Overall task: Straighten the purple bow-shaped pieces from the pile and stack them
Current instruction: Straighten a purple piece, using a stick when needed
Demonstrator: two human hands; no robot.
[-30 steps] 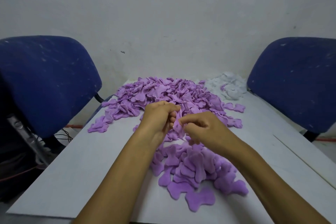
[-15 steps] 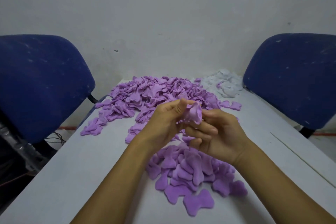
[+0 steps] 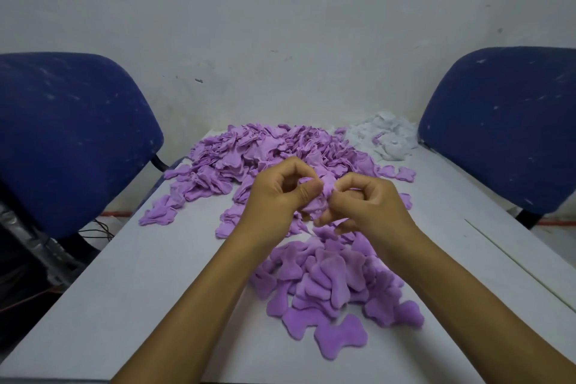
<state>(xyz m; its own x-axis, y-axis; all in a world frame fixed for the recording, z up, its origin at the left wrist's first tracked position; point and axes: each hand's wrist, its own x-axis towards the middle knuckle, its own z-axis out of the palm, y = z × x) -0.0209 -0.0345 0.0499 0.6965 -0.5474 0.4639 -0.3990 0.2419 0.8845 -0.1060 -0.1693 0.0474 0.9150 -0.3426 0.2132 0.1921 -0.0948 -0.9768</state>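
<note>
Both hands, left hand (image 3: 277, 196) and right hand (image 3: 367, 203), pinch one crumpled purple piece (image 3: 324, 193) between curled fingers. Tugging unevenly, I could tear it or drop it onto the loose stack (image 3: 330, 277).

Two blue chairs (image 3: 71, 137) (image 3: 501, 128) flank the grey table (image 3: 131, 284); white scraps (image 3: 386, 140) lie at its far end
</note>
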